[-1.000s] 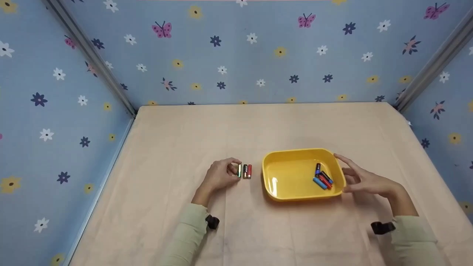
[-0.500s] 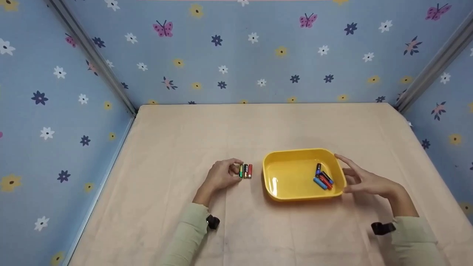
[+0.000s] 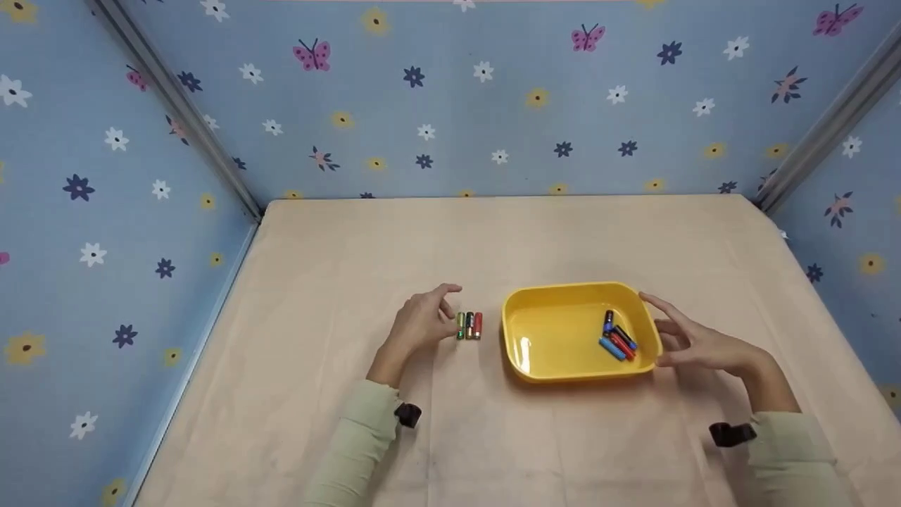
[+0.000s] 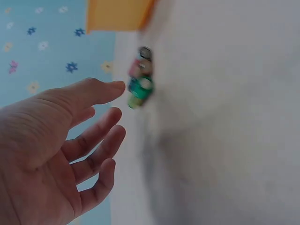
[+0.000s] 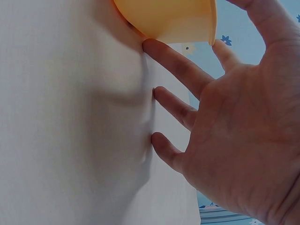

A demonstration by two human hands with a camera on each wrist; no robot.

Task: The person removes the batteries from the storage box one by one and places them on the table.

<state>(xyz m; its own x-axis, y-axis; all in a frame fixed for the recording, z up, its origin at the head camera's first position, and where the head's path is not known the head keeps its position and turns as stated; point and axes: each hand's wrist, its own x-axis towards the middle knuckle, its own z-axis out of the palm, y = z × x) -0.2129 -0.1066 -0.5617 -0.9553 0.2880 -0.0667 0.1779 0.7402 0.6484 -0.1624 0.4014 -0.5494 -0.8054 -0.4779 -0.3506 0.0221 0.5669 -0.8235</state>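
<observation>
My left hand hovers beside a row of three batteries on the cloth, fingers spread and holding nothing. The green battery is nearest the thumb, then a black one, then a red one; they stand side by side. In the left wrist view the row is blurred, with a small gap between thumb and green battery. My right hand rests extended fingers against the right end of a yellow tray. Several batteries lie in its right part, among them a light blue one.
A pale cloth covers the table. Blue floral panels rise at the back and both sides, with metal posts at the corners. The tray's left wall stands a short way right of the battery row.
The left hand set the green battery against the black one, then let go and spread its fingers. The right hand and tray have stayed in place.
</observation>
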